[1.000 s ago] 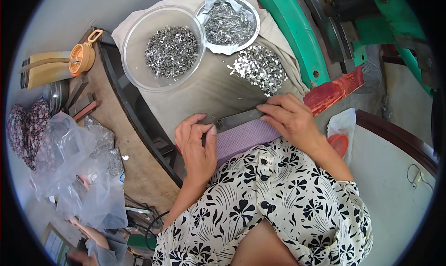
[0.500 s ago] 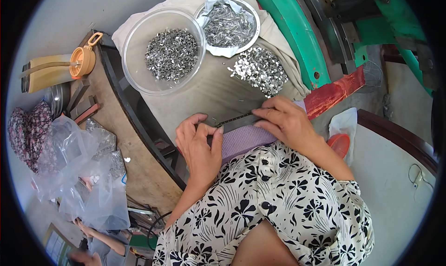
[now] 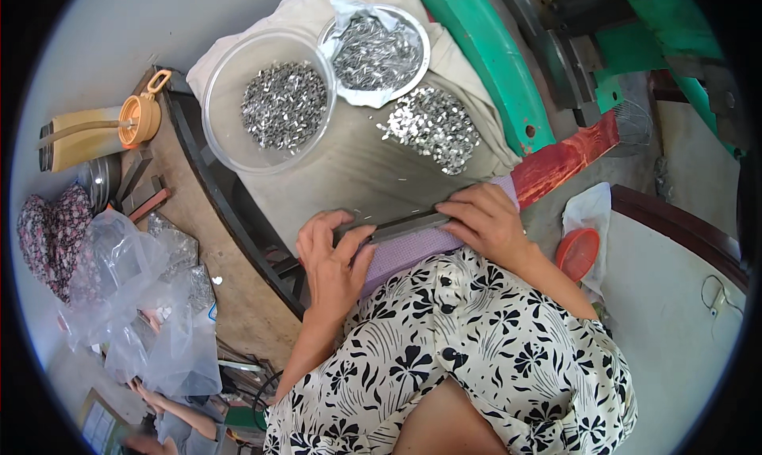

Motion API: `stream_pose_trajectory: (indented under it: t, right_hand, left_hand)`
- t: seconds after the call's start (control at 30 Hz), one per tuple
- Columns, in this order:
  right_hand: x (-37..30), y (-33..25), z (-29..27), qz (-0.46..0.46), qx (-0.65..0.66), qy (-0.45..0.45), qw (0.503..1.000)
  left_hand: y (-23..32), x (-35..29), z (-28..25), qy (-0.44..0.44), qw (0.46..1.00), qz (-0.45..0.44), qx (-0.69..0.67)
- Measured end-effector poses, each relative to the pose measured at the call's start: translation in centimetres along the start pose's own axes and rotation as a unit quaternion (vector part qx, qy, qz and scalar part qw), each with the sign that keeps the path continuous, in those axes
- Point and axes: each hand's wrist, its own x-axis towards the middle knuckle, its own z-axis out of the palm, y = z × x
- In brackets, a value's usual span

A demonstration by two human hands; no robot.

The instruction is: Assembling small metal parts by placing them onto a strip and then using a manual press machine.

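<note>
A long dark metal bar (image 3: 409, 225) lies level across the front of the cloth-covered work surface. Its left end is between the thumb and fingers of my left hand (image 3: 332, 256). My right hand (image 3: 494, 226) grips the opposite end with thumb and fingertips. Beneath the bar is a purple textured pad (image 3: 393, 255). A few thin loose pins (image 3: 402, 179) lie on the beige cloth (image 3: 357, 169) just beyond it. Farther off is a heap of small shiny metal pieces (image 3: 435, 129).
A clear plastic tub (image 3: 213, 129) holds many small metal parts. Beside it, a lined round bowl (image 3: 425, 46) contains thin metal pins. Green machinery (image 3: 484, 66) stands at the right. Plastic bags (image 3: 135, 296) and a yellow-capped container (image 3: 139, 120) sit left. Another person's arm (image 3: 178, 410) shows lower left.
The bar has turned in my hands: the row of slots along its edge no longer shows, and a plain face does. The whole view has shifted slightly.
</note>
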Motion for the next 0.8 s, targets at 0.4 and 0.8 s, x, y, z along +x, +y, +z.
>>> stream_pose_trajectory:
  t: [0.4, 0.8]
  right_hand:
    - [-0.7, 1.0, -1.2, 0.020, -0.008, 0.039, 0.999]
    - [-1.4, 3.1, -14.2, 0.125, -0.138, 0.325, 0.927]
  left_hand:
    - [1.2, 3.9, -0.2, 0.017, 0.988, 0.138, 0.064]
    - [15.9, 23.4, 2.2, -0.030, 0.859, 0.508, 0.053]
